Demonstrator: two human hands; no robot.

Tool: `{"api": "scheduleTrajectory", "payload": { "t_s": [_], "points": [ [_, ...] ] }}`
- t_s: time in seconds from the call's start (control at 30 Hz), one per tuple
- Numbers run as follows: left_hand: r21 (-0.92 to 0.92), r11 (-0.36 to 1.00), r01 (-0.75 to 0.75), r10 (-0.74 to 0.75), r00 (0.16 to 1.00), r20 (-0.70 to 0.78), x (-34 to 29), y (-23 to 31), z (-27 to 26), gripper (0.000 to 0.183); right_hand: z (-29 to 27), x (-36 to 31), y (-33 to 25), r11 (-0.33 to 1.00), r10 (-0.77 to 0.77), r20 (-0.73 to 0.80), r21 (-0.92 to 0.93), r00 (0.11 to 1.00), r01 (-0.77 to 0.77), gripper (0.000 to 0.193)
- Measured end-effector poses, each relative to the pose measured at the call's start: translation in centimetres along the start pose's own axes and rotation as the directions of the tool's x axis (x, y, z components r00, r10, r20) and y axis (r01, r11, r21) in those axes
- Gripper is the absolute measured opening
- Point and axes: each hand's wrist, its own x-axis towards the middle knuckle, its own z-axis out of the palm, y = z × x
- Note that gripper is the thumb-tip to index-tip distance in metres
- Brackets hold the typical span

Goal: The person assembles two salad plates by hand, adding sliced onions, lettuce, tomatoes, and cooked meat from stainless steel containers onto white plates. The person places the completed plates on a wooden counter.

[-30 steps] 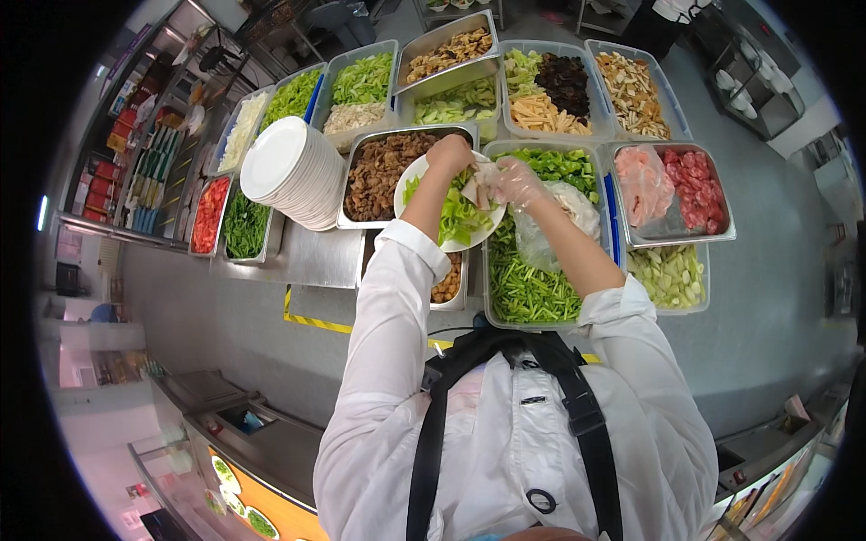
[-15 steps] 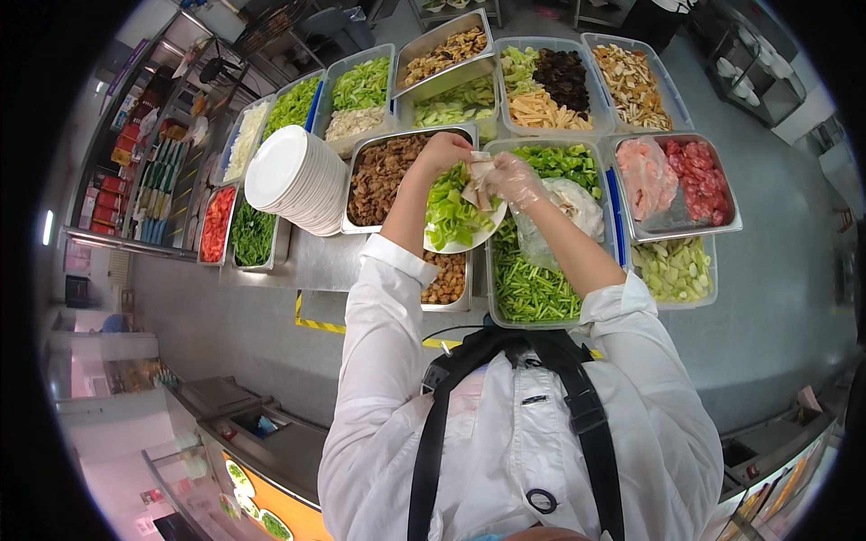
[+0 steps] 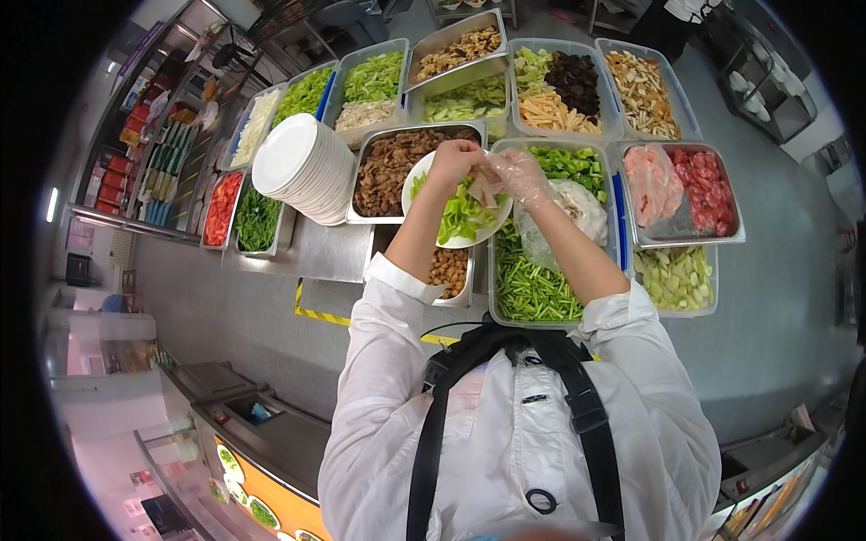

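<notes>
You've got pale slices (image 3: 488,187) pinched between your left hand (image 3: 457,160) and gloved right hand (image 3: 521,178), over a plate (image 3: 492,227) of greens (image 3: 458,222), plate stack (image 3: 311,176) off left.

Appears to be a professional kitchen. Can be recognised by the metal surface (image 3: 329,254), together with many metal trays (image 3: 474,72) and clear plastic tubs (image 3: 683,110) of prepared food, for example cut greens (image 3: 537,290) and raw red meat (image 3: 708,187). Is shown also by the tall stack of white plates (image 3: 305,171) at left, the storage shelves (image 3: 135,225) farther left, and the metal rack (image 3: 789,124) with white dishes (image 3: 750,97) at far right. Fits also with the white work jacket (image 3: 478,433) and the clear glove on one of the hands (image 3: 523,178).
</notes>
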Motion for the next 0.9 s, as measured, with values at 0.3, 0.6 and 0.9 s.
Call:
{"api": "scheduleTrajectory", "payload": {
  "t_s": [0.3,0.6,0.9],
  "points": [
    [-0.185,0.983,0.008,-0.002,1.0,0.029,-1.1,-1.4,-1.7,0.006,0.0,0.1,1.3,0.968,0.008,0.077,0.249,0.997,-0.027,0.014],
    [-0.552,0.834,0.009,-0.109,0.983,-0.148,-2.7,-2.4,-5.9,0.008,-1.3,2.2,1.2,0.979,-0.199,-0.213,-0.078,0.957,0.187,0.01],
    [-0.494,0.866,-0.08,-0.072,0.957,-0.282,-5.5,-1.7,-4.2,0.006,0.7,0.8,-1.3,0.86,-0.211,0.08,-0.459,0.974,0.223,0.032]
  ]
}}
